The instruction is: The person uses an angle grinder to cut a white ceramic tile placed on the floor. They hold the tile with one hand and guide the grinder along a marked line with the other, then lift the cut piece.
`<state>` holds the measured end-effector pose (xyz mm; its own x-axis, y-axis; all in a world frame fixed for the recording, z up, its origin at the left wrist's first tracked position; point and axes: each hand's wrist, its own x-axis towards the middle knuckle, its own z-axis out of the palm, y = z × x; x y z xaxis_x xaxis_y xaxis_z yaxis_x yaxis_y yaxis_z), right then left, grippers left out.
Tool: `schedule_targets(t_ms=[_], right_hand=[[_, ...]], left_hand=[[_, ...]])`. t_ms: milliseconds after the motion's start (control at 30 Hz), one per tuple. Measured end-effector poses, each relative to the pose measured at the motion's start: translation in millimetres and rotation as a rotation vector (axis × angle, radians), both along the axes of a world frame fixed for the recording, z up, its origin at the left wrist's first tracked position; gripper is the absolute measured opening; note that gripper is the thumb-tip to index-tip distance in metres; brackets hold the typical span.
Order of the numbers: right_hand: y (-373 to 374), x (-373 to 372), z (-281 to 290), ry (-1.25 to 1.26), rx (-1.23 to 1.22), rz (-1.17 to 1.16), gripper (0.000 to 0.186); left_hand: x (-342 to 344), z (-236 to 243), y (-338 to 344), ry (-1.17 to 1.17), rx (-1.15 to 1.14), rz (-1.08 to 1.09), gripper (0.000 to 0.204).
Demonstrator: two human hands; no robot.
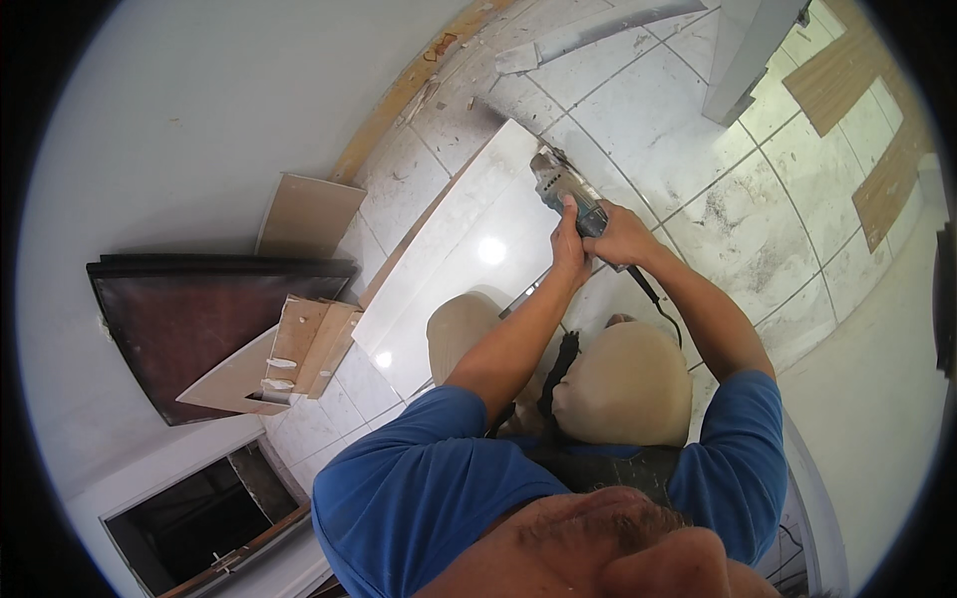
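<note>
The floor [698, 130] is covered with pale square tiles, dusty and stained in places, with dark joints between them. A long glossy white tile [459, 249] lies flat on it, reaching from the middle toward the wall. Beside the wall stand several beige tile pieces [309, 214] and a dark brown panel [199, 319]. A grey strip [598, 30] lies on the floor farther away. At the right, wood-pattern planks [847, 80] lie on the floor.

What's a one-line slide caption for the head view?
Both hands, left hand and right hand, grip an angle grinder at the edge of a glossy white tile.
</note>
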<state>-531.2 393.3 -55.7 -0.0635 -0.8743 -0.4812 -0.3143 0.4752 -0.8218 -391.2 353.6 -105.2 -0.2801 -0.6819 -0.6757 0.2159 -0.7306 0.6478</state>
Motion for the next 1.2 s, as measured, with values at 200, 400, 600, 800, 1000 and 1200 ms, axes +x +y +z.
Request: schedule_targets(t_ms=[200, 400, 600, 800, 1000, 1200], right_hand=[[-8.7, 2.8, -12.2, 0.025, -0.020, 0.002, 0.063], [-18.8, 4.2, -14.7, 0.039, 0.004, 0.022, 0.065], [-24.8, 6.5, -17.4, 0.045, -0.013, 0.004, 0.063], [-27.4, 8.6, -21.3, 0.034, -0.029, -0.009, 0.061], [-29.7, 9.0, -21.1, 0.032, -0.040, -0.007, 0.058], [-36.3, 8.4, -18.0, 0.020, -0.013, 0.009, 0.059]], left_hand=[[0.9, -0.2, -9.0, 0.009, 0.008, -0.001, 0.067], [2.5, -1.0, -18.1, 0.016, 0.000, -0.007, 0.063], [2.0, 1.2, -23.8, 0.008, 0.004, 0.011, 0.063], [4.1, 0.4, -26.4, -0.008, 0.004, 0.010, 0.064], [6.7, -9.8, -30.5, 0.011, 0.007, 0.005, 0.062], [8.3, -9.5, -37.2, 0.007, 0.000, -0.019, 0.062]])
